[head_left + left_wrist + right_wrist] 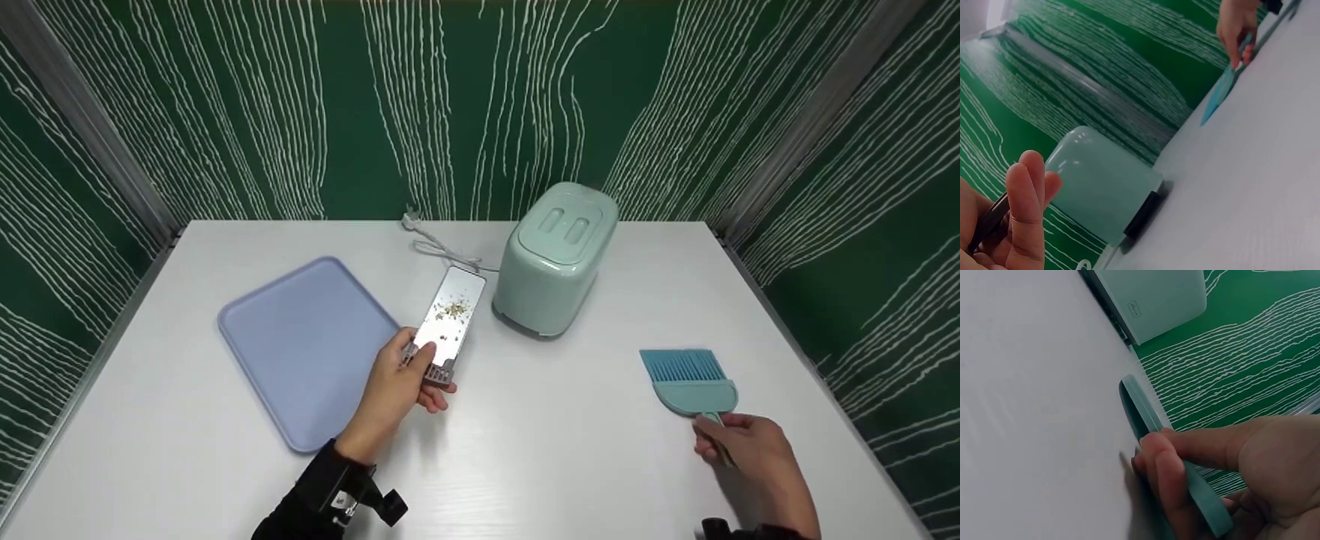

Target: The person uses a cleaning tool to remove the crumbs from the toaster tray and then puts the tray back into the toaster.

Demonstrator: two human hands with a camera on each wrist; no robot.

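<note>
My left hand (401, 375) grips the end of a narrow silver crumb tray (454, 289), thumb on top. Brownish crumbs (453, 308) lie scattered on its shiny surface. In the left wrist view only the tray's dark edge (988, 222) shows between the fingers. On the right, my right hand (754, 442) pinches the handle of a teal hand brush (694, 396), its bristles (681, 365) pointing away from me. The right wrist view shows the brush (1143, 402) edge-on, close over the table. A mint-green toaster (555, 259) stands beyond the crumb tray's right side.
A flat lavender tray (300, 352) lies at the left, partly behind my left hand. The toaster's white cord and plug (411, 220) rest near the back edge of the white table (555, 435). Green walls (480, 112) with white streaks enclose the back and sides.
</note>
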